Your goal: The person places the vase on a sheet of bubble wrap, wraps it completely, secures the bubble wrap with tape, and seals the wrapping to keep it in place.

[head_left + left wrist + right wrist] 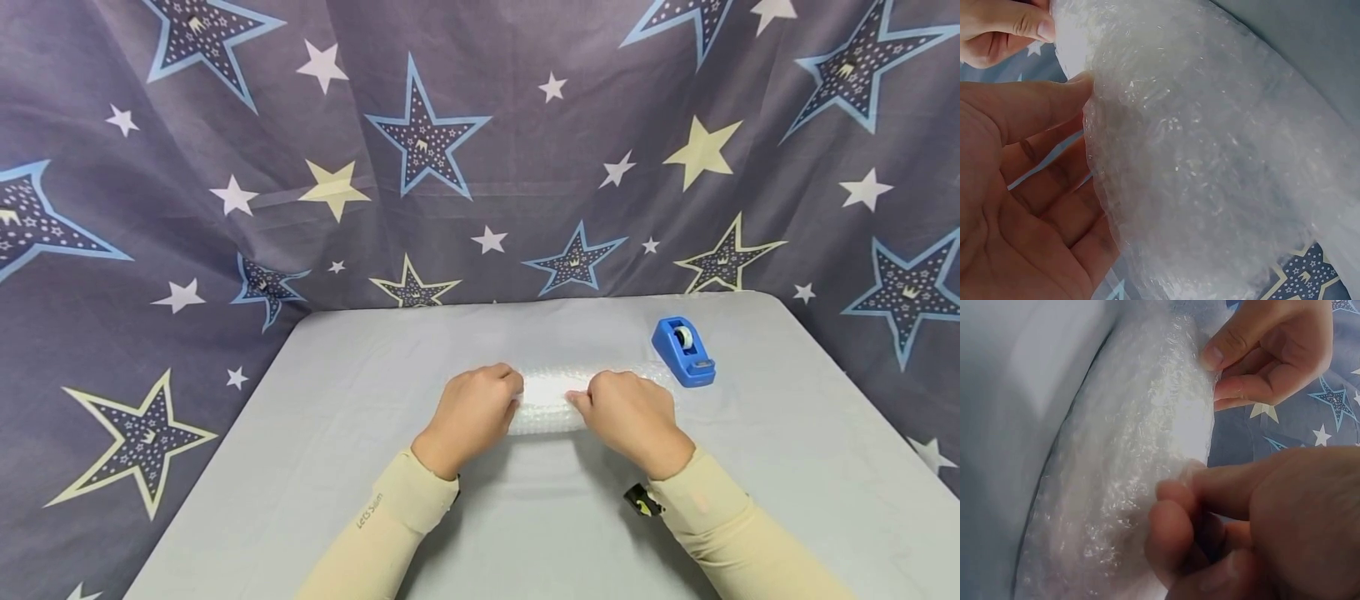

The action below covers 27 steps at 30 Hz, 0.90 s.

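Note:
A roll-shaped bundle of clear bubble wrap [547,419] lies crosswise on the table, a pale white patch showing along its middle. At its left part, my left hand [468,414] grips the wrap, thumb on the near face and fingers behind the edge in the left wrist view. My right hand [636,417] pinches the wrap farther right, its fingers curled in the right wrist view. The bubble wrap [1197,144] fills most of the left wrist view. What lies inside the bundle cannot be made out.
A blue tape dispenser [684,352] with a roll of tape stands just beyond the bundle's right end. The grey cloth-covered table [322,442] reaches back to a dark curtain [510,158] printed with stars, which also hangs along both sides.

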Motion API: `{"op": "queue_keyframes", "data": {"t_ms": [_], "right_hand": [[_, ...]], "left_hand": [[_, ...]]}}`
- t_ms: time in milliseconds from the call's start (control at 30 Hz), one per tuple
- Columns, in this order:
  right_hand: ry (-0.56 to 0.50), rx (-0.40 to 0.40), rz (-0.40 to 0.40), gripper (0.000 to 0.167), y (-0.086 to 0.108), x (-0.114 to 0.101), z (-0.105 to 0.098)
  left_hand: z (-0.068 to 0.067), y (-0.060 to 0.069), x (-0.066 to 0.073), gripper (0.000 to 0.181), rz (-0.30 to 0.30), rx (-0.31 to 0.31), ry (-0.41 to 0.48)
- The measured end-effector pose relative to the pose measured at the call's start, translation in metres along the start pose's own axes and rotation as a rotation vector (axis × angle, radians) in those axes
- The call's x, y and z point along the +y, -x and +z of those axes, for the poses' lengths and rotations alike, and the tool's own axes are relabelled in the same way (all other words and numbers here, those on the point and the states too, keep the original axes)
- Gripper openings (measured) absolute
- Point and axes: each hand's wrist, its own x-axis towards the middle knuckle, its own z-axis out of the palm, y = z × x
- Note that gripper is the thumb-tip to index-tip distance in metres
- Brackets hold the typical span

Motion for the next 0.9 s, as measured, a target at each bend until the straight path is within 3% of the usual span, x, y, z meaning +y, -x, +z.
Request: {"op": "queue_keyframes", "data": {"t_ms": [367,900], "right_hand": [[-0.011,-0.039,-0.023,0.052,-0.0026,0.0039,-0.0026],[-0.009,-0.062,-0.057,0.050,-0.0006,0.0053,-0.0038]], "left_hand": [[-0.0018,-0.0004,0.0026,0.016,0.006,0.020,-0.011],[-0.0019,0.0007,0.0022,0.019,0.000,0.000,0.008]]}}
